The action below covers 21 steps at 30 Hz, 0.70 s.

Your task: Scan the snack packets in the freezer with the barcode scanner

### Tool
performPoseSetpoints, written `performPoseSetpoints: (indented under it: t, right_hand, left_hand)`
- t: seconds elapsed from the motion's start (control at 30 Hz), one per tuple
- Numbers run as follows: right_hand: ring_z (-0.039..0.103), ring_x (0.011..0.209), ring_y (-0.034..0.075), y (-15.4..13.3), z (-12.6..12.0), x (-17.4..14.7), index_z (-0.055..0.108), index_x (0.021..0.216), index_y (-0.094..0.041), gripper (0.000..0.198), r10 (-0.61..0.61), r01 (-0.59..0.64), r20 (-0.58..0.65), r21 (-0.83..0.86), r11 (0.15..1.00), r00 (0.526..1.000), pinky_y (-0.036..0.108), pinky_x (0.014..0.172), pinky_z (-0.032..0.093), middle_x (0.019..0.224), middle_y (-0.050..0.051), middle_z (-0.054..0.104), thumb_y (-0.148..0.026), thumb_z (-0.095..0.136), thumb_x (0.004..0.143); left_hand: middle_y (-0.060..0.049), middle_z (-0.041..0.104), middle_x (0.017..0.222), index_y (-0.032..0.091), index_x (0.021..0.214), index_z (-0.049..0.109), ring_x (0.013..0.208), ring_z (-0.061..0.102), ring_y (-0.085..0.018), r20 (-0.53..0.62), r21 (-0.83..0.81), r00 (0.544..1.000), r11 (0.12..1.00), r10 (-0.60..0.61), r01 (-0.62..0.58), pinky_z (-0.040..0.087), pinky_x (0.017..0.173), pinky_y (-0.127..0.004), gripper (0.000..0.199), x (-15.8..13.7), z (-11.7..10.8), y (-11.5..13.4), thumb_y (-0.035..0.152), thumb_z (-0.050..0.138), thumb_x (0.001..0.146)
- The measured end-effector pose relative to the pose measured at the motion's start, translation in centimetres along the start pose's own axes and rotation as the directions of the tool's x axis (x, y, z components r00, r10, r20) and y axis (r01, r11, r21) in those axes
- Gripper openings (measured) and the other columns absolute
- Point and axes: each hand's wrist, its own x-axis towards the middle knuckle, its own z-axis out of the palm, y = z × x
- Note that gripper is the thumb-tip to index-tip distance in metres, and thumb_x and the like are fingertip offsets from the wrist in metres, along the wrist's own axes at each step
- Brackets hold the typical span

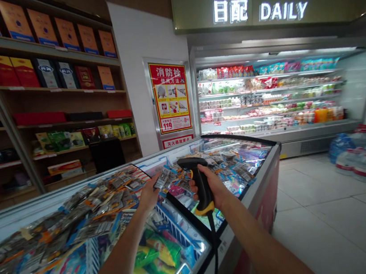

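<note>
My right hand (212, 185) is wrapped round the handle of a black and yellow barcode scanner (202, 188), whose cable runs down toward me. The scanner's head points left, toward a small flat packet (166, 177) that my left hand (150, 194) pinches by its edge. Printing on the packet is too small to read. Both hands are above the glass top of a chest freezer (197, 225). Many similar small packets (110, 196) lie heaped across the glass on the left, and more packets (232, 166) are spread beyond the scanner.
Green and yellow bags (158, 252) show through the freezer glass. Shelves of boxed goods (83, 76) rise at the left. A lit open refrigerator (271, 94) stands at the back right. Bundled water bottles (363, 160) sit on the tiled floor (316, 200) at the right.
</note>
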Motion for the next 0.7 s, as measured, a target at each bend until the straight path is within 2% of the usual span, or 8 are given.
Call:
performPoseSetpoints:
  t: [0.27, 0.43, 0.6, 0.7]
  right_hand:
    - [0.043, 0.038, 0.009, 0.5, 0.2, 0.3, 0.05, 0.068, -0.015, 0.033, -0.024, 0.025, -0.052, 0.011, 1.0, 0.998, 0.02, 0.036, 0.034, 0.048, -0.001, 0.049, -0.043, 0.04, 0.08]
    - [0.043, 0.038, 0.008, 0.2, 0.0, -0.1, 0.048, 0.068, -0.016, 0.03, -0.062, 0.062, -0.099, -0.004, 0.998, 0.993, 0.02, 0.036, 0.033, 0.048, -0.001, 0.05, -0.043, 0.042, 0.079]
    - [0.044, 0.038, 0.009, 0.0, -0.2, -0.8, 0.049, 0.07, -0.017, 0.028, -0.083, 0.076, -0.117, -0.057, 0.995, 0.99, 0.02, 0.036, 0.035, 0.048, -0.003, 0.05, -0.044, 0.045, 0.077]
    - [0.046, 0.037, 0.009, 0.0, 0.0, -1.2, 0.05, 0.071, -0.017, 0.026, -0.149, 0.126, -0.134, -0.165, 0.978, 0.98, 0.02, 0.035, 0.034, 0.048, -0.003, 0.051, -0.043, 0.05, 0.074]
  left_hand:
    - [-0.002, 0.056, 0.12, 0.021, 0.123, 0.046, 0.109, 0.05, -0.018, -0.008, -0.026, 1.0, 0.999, -0.028, 0.028, 0.037, 0.092, -0.028, 0.057, 0.1, 0.0, -0.2, 0.005, 0.043, 0.068]
    - [-0.006, 0.054, 0.121, 0.017, 0.125, 0.044, 0.109, 0.051, -0.019, 0.009, -0.021, 0.998, 0.998, -0.058, 0.059, 0.038, 0.09, -0.029, 0.057, 0.0, -0.1, 0.1, 0.006, 0.044, 0.068]
    - [-0.004, 0.059, 0.115, 0.019, 0.121, 0.048, 0.1, 0.056, -0.02, -0.008, -0.059, 0.997, 0.995, -0.075, 0.075, 0.041, 0.086, -0.029, 0.057, 0.1, 0.0, 0.2, 0.006, 0.045, 0.066]
    - [-0.004, 0.063, 0.106, 0.019, 0.116, 0.052, 0.086, 0.059, -0.018, -0.015, -0.166, 0.995, 0.982, -0.095, 0.092, 0.045, 0.077, -0.027, 0.056, 0.2, 0.2, 0.1, 0.005, 0.045, 0.063]
